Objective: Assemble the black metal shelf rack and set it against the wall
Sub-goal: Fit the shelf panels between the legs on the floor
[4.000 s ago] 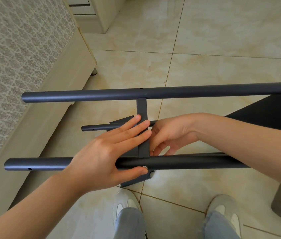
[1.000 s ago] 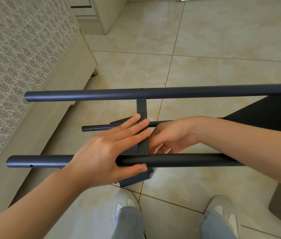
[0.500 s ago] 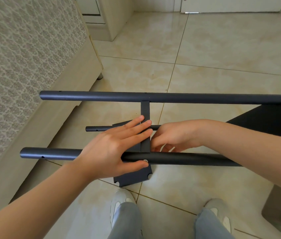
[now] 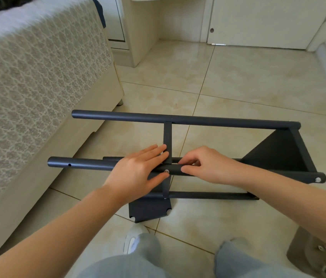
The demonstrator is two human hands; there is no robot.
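The black metal shelf rack (image 4: 186,119) lies on its side on the tiled floor, its round posts running left to right. A middle shelf panel (image 4: 150,209) stands edge-on between the posts; an end shelf panel (image 4: 276,153) closes the right end. My left hand (image 4: 136,173) lies flat over the near upper post (image 4: 82,164) and the middle panel, fingers spread. My right hand (image 4: 206,167) grips the same post just right of a silver screw (image 4: 166,171), thumb below and fingers curled over the top. Another screw (image 4: 317,179) shows at the post's right end.
A bed with a patterned cover (image 4: 38,93) runs along the left, close to the rack's left ends. A cream cabinet (image 4: 142,31) and a closed white door (image 4: 258,21) stand at the back. A grey piece with screws (image 4: 314,255) lies at bottom right. My shoes are below the rack.
The view has tilted up and back, so the whole rack, the bed top and the door show. My right hand has come up from under the post and now grips it beside the screw.
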